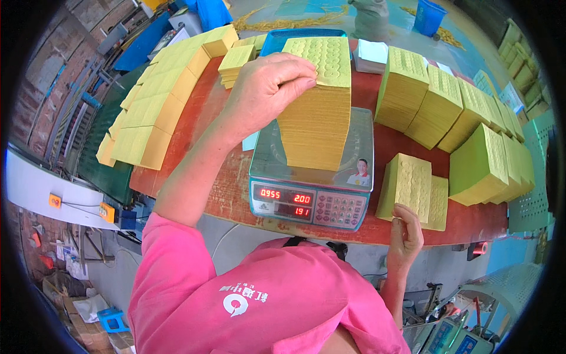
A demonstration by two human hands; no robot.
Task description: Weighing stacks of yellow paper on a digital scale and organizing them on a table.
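A tall stack of yellow paper sheets, its top marked with rows of coin-like rings, stands on the metal pan of a digital scale with a lit red display. My left hand reaches across to the top of this stack, thumb and fingers pinched at the left edge of the upper sheets. Lower right, my right hand is at the front of a shorter yellow paper stack. Its fingers are curled with the thumb pressed to them; anything between them is too small to make out.
Yellow blocks form a long row on the left. Several yellow stacks line the right of the red table. Behind the scale are a blue tray and white paper; a blue bin stands farther back.
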